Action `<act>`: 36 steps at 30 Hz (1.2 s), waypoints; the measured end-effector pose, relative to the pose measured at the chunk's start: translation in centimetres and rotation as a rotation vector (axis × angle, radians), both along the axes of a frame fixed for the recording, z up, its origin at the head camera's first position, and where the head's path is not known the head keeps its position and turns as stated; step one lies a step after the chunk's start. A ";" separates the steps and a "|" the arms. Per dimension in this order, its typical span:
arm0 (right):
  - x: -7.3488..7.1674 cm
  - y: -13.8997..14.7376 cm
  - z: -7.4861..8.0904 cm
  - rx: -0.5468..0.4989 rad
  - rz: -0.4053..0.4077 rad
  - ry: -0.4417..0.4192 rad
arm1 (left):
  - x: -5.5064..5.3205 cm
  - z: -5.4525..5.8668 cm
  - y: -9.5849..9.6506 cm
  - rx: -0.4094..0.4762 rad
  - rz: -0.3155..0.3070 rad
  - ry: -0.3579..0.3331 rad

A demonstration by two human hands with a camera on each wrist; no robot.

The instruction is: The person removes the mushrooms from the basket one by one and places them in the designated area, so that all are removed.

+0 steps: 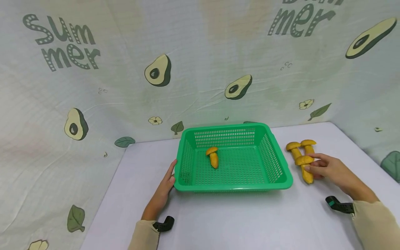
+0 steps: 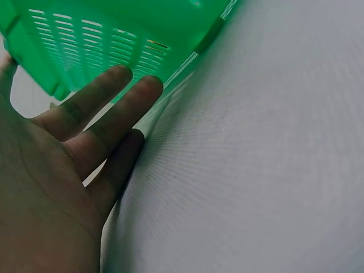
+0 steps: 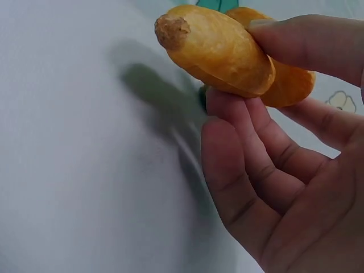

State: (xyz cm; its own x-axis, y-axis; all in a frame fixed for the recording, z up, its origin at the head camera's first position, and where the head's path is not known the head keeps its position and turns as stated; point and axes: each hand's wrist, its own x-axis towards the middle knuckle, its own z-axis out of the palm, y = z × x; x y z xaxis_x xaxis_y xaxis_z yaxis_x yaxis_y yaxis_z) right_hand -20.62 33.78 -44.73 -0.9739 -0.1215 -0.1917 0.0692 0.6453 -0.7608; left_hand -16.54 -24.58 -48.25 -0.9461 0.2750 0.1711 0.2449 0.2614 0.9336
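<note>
My right hand [image 1: 326, 170] pinches a yellow mushroom [image 1: 306, 173] between thumb and fingers, to the right of the green basket [image 1: 231, 188]. In the right wrist view, the mushroom's rough brown stem end [image 3: 172, 32] points away from the hand, and a shadow falls on the cloth below. Two similar mushrooms lie just behind it, one on the left [image 1: 293, 148] and one on the right [image 1: 308, 147]. Another mushroom [image 1: 214, 159] lies inside the basket, left of its middle. My left hand [image 1: 164, 189] touches the basket's left side, its fingers [image 2: 122, 116] nearly straight against the slotted wall.
A white cloth [image 1: 231, 222] covers the table. Behind the basket rises a fabric backdrop [image 1: 193, 62] printed with avocados and leaves, which also runs along the left and right sides. Black wrist cameras sit at the left cuff [image 1: 164, 225] and right cuff [image 1: 339, 205].
</note>
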 end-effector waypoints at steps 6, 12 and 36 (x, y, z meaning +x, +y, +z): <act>0.2 -0.1 -0.3 -0.019 0.001 -0.019 | 0.1 0.1 0.1 0.005 0.001 0.003; 0.3 0.1 -0.3 0.069 0.021 -0.009 | 0.2 0.1 0.1 -0.003 0.000 0.009; -0.1 0.9 0.5 0.172 0.076 -0.050 | 0.2 0.3 0.2 -0.003 0.010 -0.006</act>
